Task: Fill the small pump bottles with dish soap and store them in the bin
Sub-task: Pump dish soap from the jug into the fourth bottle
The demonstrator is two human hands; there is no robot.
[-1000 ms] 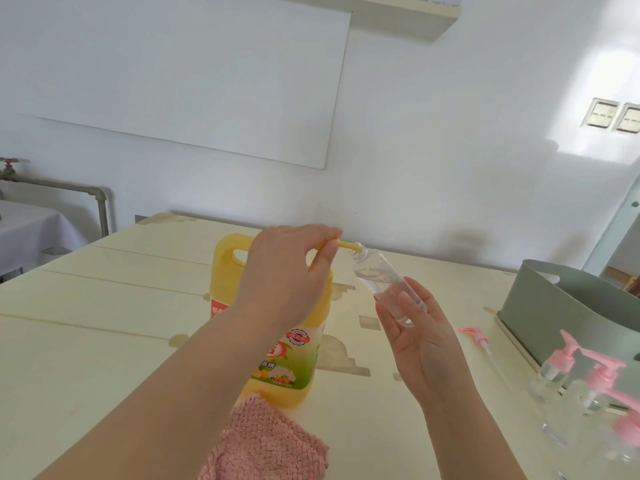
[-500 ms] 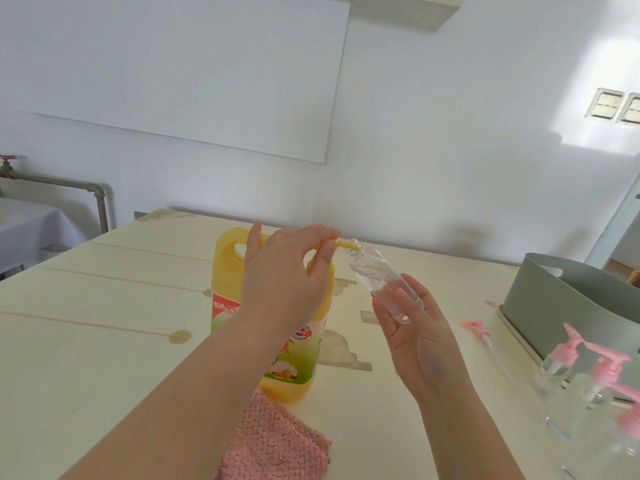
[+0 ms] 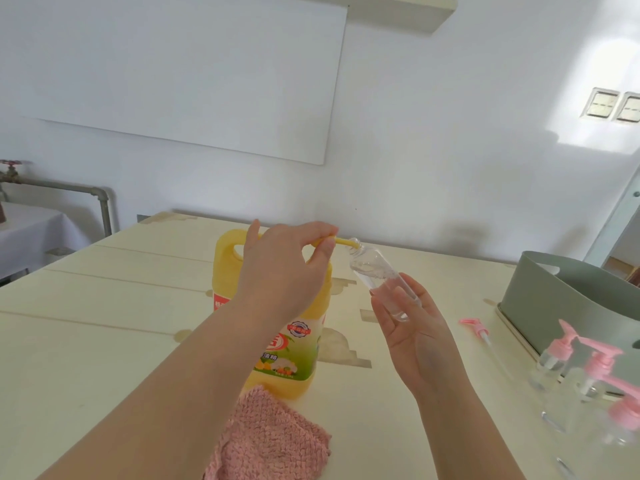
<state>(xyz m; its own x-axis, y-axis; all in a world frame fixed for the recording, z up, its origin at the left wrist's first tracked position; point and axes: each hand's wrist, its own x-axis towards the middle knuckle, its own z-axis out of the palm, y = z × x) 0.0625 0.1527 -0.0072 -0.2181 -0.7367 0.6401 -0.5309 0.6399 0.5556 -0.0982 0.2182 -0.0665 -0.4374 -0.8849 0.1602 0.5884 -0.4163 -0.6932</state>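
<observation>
A big yellow dish soap jug (image 3: 294,348) stands mid-table, mostly behind my left forearm. My left hand (image 3: 287,271) rests on top of the jug, its thumb and fingers pinching the yellow pump nozzle (image 3: 341,242). The nozzle's tip sits at the mouth of a small clear bottle (image 3: 379,282) with no cap, tilted toward the jug. My right hand (image 3: 412,330) holds that bottle by its lower end. A loose pink pump head (image 3: 476,328) lies on the table to the right. The grey-green bin (image 3: 568,299) stands at the right edge.
Three clear pump bottles with pink tops (image 3: 588,379) stand in front of the bin at the lower right. A pink knitted cloth (image 3: 270,441) lies at the jug's foot. The cream table (image 3: 86,323) runs left; a white wall is behind.
The view has shifted slightly. My left hand's index finger has lifted off the jug's top. Both hands, the nozzle and the tilted bottle keep the same arrangement.
</observation>
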